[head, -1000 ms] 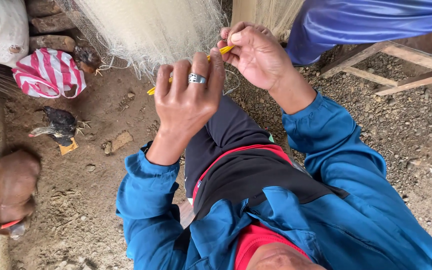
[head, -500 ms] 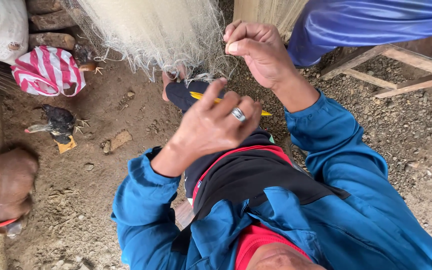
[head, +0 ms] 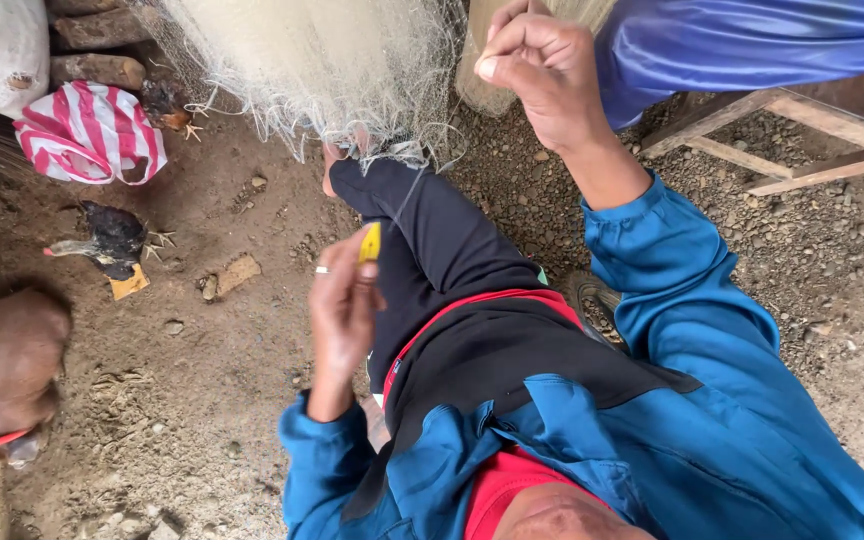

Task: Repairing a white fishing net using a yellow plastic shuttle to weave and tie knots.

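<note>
Gripping a yellow netting needle (head: 370, 243), the left hand (head: 340, 310) sits below the right hand's (head: 542, 70) clenched fist.

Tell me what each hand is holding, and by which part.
The left hand pinches a yellow netting needle by its lower end; the tip sticks up. The right hand is fisted at the net's edge; its grip is hidden.

yellow netting needle (head: 370, 243), red-and-white striped bag (head: 90, 132)

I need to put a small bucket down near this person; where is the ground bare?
Bare dirt lies between the left hand and the dark chicken, and on the gravel below the wooden frame. It is crowded under the net and by the striped bag.
</note>
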